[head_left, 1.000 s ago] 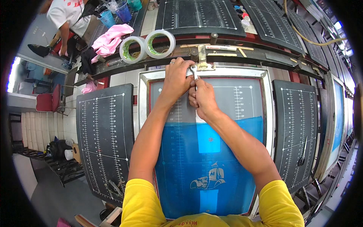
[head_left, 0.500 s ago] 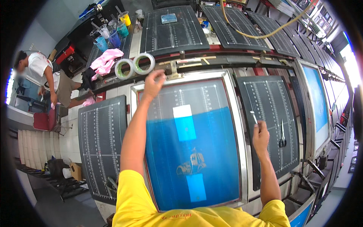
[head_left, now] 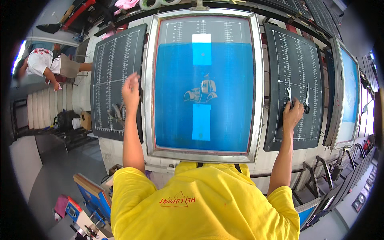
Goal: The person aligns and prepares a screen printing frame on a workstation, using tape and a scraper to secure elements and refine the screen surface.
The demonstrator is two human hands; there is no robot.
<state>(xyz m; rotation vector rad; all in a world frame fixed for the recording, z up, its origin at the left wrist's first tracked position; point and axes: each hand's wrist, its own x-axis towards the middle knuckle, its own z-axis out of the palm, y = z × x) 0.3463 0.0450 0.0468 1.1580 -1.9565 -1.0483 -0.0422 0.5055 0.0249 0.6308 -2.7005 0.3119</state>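
A screen-printing frame [head_left: 259,80] with blue mesh lies in front of me, a vehicle motif [head_left: 201,92] and two light rectangles showing on it. My right hand [head_left: 294,114] is over the dark board to the right, its fingers around the lower end of a small silver wrench [head_left: 289,93]. Just right of the wrench lie scissors [head_left: 307,100] with black handles, partly behind my fingers. My left hand [head_left: 131,90] hovers beside the frame's left edge, above the left board, holding nothing, fingers loosely stretched.
Dark ruled boards [head_left: 116,68] [head_left: 296,60] flank the frame. A greyish tool [head_left: 117,114] rests on the left one. Another framed screen [head_left: 347,96] stands farther right. A metal clamp [head_left: 199,5] sits at the frame's far end. Another person [head_left: 48,66] is at the left.
My view has tilted downward. My left hand has come back from the frame's far end to its left side. My right hand has brought the wrench down beside the scissors.
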